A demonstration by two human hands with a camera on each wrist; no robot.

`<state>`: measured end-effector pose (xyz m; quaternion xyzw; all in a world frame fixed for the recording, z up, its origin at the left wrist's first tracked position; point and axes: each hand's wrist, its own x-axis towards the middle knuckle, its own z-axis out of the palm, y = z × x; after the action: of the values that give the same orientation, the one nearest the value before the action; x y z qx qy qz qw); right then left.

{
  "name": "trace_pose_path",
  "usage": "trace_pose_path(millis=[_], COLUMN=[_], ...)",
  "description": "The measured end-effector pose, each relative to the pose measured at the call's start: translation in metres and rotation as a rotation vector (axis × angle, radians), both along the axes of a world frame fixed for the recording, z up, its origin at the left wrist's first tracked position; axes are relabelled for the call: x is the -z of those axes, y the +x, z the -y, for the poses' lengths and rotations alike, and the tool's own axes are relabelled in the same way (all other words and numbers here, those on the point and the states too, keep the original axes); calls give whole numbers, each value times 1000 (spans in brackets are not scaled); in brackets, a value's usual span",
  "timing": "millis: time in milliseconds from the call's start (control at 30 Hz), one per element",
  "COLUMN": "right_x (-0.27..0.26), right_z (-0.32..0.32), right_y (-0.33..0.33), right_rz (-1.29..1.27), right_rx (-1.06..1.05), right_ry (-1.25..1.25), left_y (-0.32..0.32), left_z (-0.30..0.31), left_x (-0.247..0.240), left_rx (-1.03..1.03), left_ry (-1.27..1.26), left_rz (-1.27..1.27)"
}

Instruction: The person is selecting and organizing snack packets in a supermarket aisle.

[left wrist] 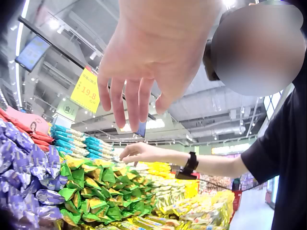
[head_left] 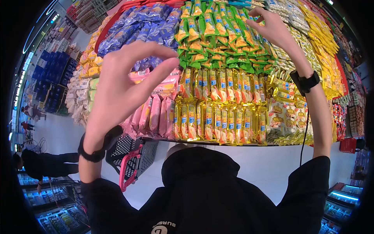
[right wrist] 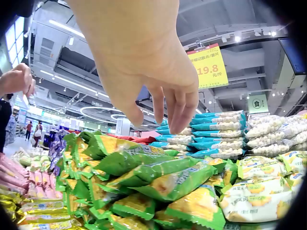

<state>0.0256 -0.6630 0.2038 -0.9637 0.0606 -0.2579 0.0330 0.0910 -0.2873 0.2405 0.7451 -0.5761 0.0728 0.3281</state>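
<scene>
My left hand (head_left: 119,84) is raised above the snack display with nothing in it, thumb and fingers loosely curved. Under and beyond it lie pink packets (head_left: 156,113) and purple-blue packets (head_left: 146,33). Farther off, my right hand (head_left: 274,31) hovers at the right edge of a pile of green packets (head_left: 208,25), likewise holding nothing. In the right wrist view its fingers point down just above the green packets (right wrist: 177,179). Rows of gold packets (head_left: 228,121) stand along the near edge.
A grey shopping basket (head_left: 146,158) with a pink handle is on the floor at left. White-green packets (right wrist: 256,191) and bags in teal wrapping (right wrist: 218,134) border the green pile. A yellow price sign (right wrist: 208,67) hangs above. Another person (head_left: 43,165) is at the left.
</scene>
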Motion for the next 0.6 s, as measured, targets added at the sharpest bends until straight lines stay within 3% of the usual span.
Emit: trace_pose_path(millis=[133,233,333,600], right_x=[-8,-9,-7,0], right_z=[-32,-54,-78,-184], right_y=[-16,-32,-45,-46], right_rz=[1,15,8,39], right_rx=[-13,-60,-8,-62], right_ry=[31,115,152,139], left_y=[-18,-25,-36,-31], left_z=[-70,-123,-161,-269], left_x=[-1,6,29,96], left_rx=[14,218,229,-306], left_ry=[40,316,481,679], left_rz=[-275,-454,-547,-603])
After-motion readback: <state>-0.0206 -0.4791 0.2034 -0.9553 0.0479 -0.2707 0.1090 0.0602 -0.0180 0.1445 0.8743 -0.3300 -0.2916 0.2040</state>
